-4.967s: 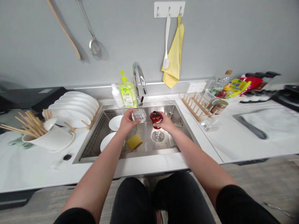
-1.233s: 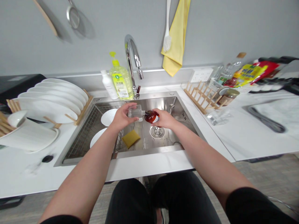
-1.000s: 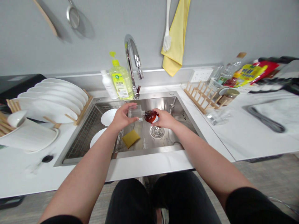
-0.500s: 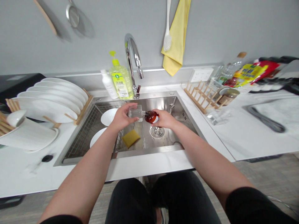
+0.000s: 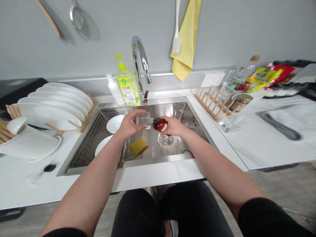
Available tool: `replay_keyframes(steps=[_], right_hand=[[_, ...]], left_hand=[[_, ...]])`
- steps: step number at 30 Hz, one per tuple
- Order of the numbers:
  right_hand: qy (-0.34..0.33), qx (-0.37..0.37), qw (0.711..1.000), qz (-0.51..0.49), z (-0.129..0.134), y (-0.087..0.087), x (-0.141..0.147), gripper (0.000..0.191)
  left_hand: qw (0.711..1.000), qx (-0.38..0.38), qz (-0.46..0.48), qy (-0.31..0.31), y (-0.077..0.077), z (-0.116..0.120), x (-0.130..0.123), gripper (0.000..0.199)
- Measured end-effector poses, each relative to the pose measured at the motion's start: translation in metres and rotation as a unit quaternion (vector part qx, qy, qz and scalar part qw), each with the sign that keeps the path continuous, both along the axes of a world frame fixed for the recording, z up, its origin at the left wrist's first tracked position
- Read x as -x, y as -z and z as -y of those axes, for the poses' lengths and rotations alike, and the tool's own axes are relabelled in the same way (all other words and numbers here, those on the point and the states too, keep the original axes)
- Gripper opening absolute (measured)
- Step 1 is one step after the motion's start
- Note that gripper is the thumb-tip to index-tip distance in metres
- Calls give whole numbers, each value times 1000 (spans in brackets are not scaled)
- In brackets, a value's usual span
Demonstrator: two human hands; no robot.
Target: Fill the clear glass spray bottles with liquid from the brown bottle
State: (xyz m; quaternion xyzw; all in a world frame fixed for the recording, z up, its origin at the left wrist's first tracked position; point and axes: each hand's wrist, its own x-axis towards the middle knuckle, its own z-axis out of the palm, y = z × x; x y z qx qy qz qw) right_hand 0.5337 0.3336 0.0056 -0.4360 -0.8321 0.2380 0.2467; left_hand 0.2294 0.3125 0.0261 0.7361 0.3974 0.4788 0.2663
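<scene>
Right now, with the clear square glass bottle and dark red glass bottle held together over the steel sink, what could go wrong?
The clear square glass bottle in the left hand meets or nearly meets the dark red glass bottle in the right hand, so they could knock and chip. A slip could also drop either onto the steel sink basin or the white plate below, possibly breaking glass.

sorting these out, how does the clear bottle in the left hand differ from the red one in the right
The clear bottle is colourless glass, while the red bottle is dark reddish-brown. The clear bottle is squared and the red bottle rounded. The clear bottle also looks larger. The left hand holds the clear one from one side, and the right hand cups the red one. Both are held above the sink, almost end to end.
</scene>
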Motion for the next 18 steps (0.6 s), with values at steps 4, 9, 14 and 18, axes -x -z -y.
replay_keyframes(steps=[4, 9, 14, 18], right_hand=[[4, -2, 1000, 4, 0, 0, 0, 78], [5, 2, 1000, 2, 1, 1, 0, 78], [5, 4, 1000, 2, 2, -1, 0, 78], [4, 5, 1000, 11, 2, -2, 0, 78]], left_hand=[[1000, 1, -1, -3, -1, 0, -1, 74], [1000, -9, -6, 1, -1, 0, -1, 73], [1000, -13, -14, 2, -2, 1, -1, 73], [1000, -8, -19, -1, -3, 2, -1, 73]])
